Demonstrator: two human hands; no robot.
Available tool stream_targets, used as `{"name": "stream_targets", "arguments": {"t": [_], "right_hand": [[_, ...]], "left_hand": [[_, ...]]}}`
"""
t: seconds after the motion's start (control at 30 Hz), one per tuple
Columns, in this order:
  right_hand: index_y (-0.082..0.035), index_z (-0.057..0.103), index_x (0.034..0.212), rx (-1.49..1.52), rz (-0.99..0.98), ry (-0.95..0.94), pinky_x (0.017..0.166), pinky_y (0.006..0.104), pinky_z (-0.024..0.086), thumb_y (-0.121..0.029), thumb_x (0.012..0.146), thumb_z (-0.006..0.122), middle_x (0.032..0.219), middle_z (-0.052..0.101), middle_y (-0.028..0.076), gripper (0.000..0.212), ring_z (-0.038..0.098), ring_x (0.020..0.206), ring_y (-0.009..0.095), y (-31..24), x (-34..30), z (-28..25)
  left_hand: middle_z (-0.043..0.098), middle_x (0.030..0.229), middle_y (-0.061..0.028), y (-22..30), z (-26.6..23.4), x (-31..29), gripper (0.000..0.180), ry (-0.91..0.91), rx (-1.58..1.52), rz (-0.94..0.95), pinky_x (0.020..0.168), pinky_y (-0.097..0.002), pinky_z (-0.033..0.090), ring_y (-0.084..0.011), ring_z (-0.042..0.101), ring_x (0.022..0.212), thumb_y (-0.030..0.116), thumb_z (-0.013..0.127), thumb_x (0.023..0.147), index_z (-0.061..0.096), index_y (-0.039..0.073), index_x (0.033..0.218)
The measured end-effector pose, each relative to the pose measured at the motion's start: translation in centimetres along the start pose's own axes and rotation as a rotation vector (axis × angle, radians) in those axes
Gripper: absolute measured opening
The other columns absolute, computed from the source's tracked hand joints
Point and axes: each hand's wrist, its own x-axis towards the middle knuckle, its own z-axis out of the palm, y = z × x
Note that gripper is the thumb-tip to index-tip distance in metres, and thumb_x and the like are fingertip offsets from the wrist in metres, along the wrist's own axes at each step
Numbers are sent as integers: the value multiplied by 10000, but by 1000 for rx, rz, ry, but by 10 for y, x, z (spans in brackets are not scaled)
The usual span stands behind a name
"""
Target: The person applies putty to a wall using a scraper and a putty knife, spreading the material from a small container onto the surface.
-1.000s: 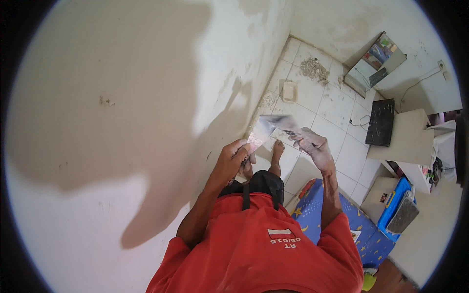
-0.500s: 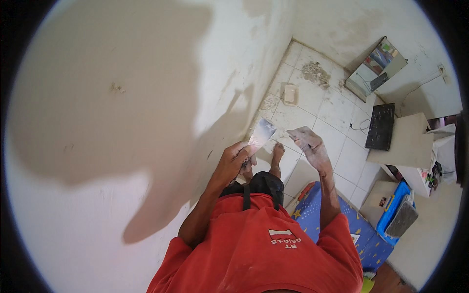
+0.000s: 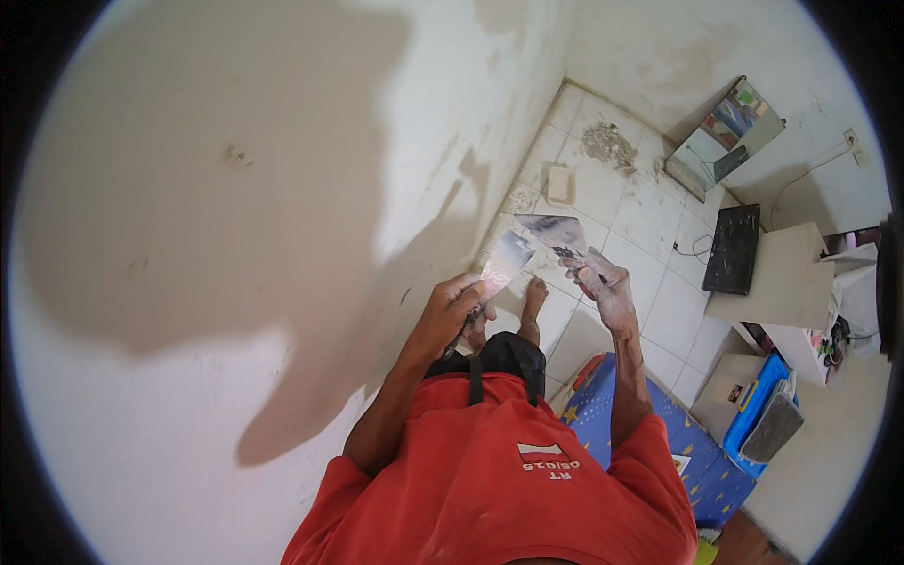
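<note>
My left hand is closed around the handle of a putty knife, its flat metal blade pointing up and to the right. Across from it, my right hand grips a second putty knife, whose broad blade points up and left. The two blades come close together or overlap in front of me; I cannot tell if they touch. White powder coats the fingers of my right hand. The handles are mostly covered by my fingers.
A patchy white wall rises close at my left. On the tiled floor are a small cream tray and crumbled debris. To the right stand a mirror, a black flat panel, a blue star-patterned mattress and a blue-lidded box.
My right hand has turned, bringing its putty knife blade into clear view beside the other one. My left hand has stayed almost in place.
</note>
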Motion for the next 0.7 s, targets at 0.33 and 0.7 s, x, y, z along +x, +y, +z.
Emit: {"name": "stream_targets", "arguments": {"t": [0.33,0.7], "right_hand": [[-136,686,1214,-575,-124,77,838,329,498,-137,933,626,1036,633,80,287,621,951,231,27,14,0],[-174,693,1208,-608,-84,215,777,335,513,-79,900,634,997,619,64,327,619,903,247,-1,-8,-14]], "left_hand": [[628,742,-35,-1,-2,3,277,-15,46,26,482,-222,403,-69,529,556,224,515,1006,633,-5,1106],[622,766,-26,3,7,-3,273,47,130,90,515,-209,412,-57,513,594,223,510,1011,646,8,1111]]}}
